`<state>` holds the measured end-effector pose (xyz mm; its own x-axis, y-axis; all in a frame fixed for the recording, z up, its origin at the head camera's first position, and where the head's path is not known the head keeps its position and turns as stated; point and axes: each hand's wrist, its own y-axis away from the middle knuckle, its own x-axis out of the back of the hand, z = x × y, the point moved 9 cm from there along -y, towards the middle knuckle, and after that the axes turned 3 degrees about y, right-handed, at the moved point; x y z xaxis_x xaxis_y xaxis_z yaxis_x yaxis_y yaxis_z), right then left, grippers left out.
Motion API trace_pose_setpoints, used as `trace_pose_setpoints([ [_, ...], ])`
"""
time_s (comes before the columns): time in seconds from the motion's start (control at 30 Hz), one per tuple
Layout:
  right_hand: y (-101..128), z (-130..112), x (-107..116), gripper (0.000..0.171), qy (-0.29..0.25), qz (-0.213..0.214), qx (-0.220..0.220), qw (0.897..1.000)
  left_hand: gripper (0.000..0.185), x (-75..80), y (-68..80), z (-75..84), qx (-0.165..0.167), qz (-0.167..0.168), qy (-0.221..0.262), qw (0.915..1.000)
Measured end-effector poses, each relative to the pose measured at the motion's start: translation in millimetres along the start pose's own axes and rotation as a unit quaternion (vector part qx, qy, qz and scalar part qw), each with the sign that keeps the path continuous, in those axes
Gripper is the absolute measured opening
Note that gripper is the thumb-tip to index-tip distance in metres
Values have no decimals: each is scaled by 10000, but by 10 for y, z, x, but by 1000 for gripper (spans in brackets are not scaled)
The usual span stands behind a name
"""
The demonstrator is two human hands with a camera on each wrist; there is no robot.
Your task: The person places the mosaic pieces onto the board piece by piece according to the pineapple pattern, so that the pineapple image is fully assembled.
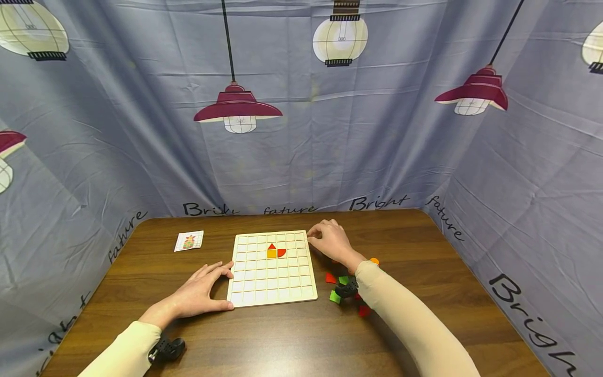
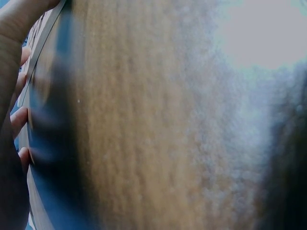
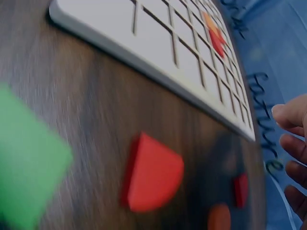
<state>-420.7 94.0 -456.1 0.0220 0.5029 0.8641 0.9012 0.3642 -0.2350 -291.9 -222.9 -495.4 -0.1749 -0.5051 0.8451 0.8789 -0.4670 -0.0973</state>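
A pale wooden grid board (image 1: 270,280) lies flat on the brown table. Three pieces sit together in its upper middle: a red triangle (image 1: 271,246), a yellow square (image 1: 271,254) and a red quarter circle (image 1: 281,253). My left hand (image 1: 200,294) rests along the board's left edge, fingers spread, thumb at the near corner. At the far right corner is my right hand (image 1: 332,242), with its fingertips close to the edge. In the right wrist view its loosely bent fingers (image 3: 295,148) hold nothing.
Loose red pieces (image 1: 331,278), green pieces (image 1: 335,297) and an orange piece (image 1: 374,261) lie right of the board, partly hidden under my right forearm. A small card with a pineapple pattern (image 1: 189,241) lies at the back left. A printed curtain (image 1: 292,157) hangs behind the table.
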Motion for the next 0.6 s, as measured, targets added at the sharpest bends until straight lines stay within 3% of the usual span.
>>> trace_pose_setpoints([
  [0.27,87,301,191,19,188,3,-31,9998,66,-10,-4,-5,48,-3,20,10000],
  [0.6,149,512,55,21,534,-738,91,9958,65,-3,-2,5,39,11,41,10000],
])
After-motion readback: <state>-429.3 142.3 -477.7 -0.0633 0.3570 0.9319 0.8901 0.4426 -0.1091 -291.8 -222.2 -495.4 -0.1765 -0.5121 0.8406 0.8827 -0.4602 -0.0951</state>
